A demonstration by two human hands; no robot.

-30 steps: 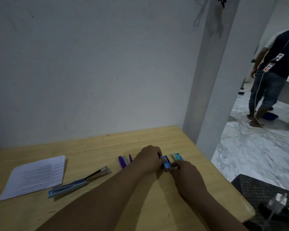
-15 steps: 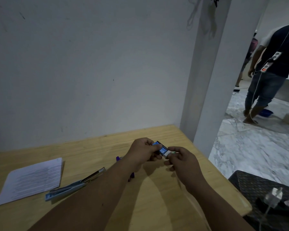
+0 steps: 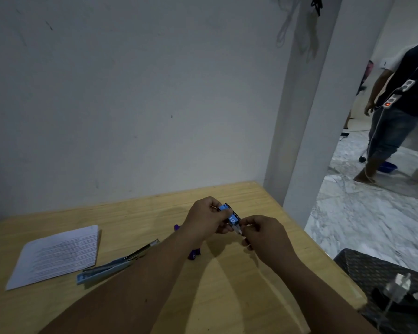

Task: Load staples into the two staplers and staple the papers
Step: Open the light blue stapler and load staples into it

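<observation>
My left hand (image 3: 204,221) holds a small blue staple box (image 3: 231,215) above the wooden table (image 3: 227,285). My right hand (image 3: 263,233) pinches the pale inner tray at the box's lower end, which sticks out a little. A light blue stapler (image 3: 114,266) lies swung open on the table, left of my arms. A purple stapler (image 3: 193,254) lies mostly hidden behind my left forearm. A stack of printed papers (image 3: 56,256) rests at the left of the table.
A white wall runs behind the table and a pillar (image 3: 307,141) stands at its right corner. A person (image 3: 396,112) stands on the marble floor at the right. A dark woven seat (image 3: 384,278) with chargers sits beside the table's right edge.
Both hands lifted the blue staple box off the table. The right hand has drawn its inner tray out a little. The second small box seen earlier is no longer in sight.
</observation>
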